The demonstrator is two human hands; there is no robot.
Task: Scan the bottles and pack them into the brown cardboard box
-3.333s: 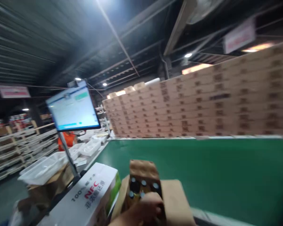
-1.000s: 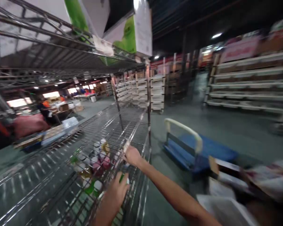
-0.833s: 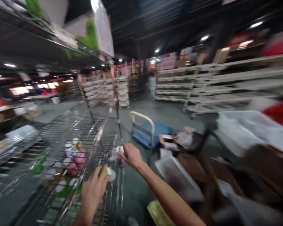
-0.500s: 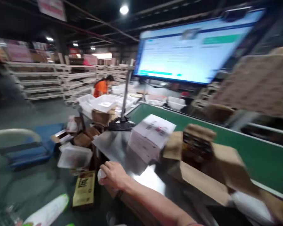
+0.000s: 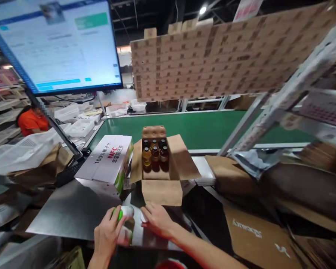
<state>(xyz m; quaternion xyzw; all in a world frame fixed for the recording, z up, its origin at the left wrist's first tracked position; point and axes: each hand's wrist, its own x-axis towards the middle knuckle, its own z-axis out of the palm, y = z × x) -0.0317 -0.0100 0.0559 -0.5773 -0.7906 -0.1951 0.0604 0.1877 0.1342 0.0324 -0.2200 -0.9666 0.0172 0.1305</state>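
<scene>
Nearest, before the open carton [image 5: 162,192], are both hands. The left hand [image 5: 106,229], left of the carton's front flap, curls its fingers round a green-and-white bottle [image 5: 128,211], whose lower part is blurred. The right hand [image 5: 158,221], just in front of that flap, has thumb and fingers closed on a white-capped bottle [image 5: 142,216], largely hidden by the hand. Right of the carton lies brown cardboard [image 5: 249,239]; left of it the dark tabletop [image 5: 67,215] shows bare metal. The carton itself stands with its flaps folded outward, six amber and dark bottles [image 5: 155,154] upright inside. Just left of it sits a white box [image 5: 106,155], with a keyboard [image 5: 68,172] farther left and a monitor [image 5: 58,48] above. Beyond the carton runs a green belt [image 5: 179,123]; past that, a wall of stacked brown boxes [image 5: 201,63]. Far left of the carton, a person in orange [image 5: 32,122] is beside white trays [image 5: 81,129].
</scene>
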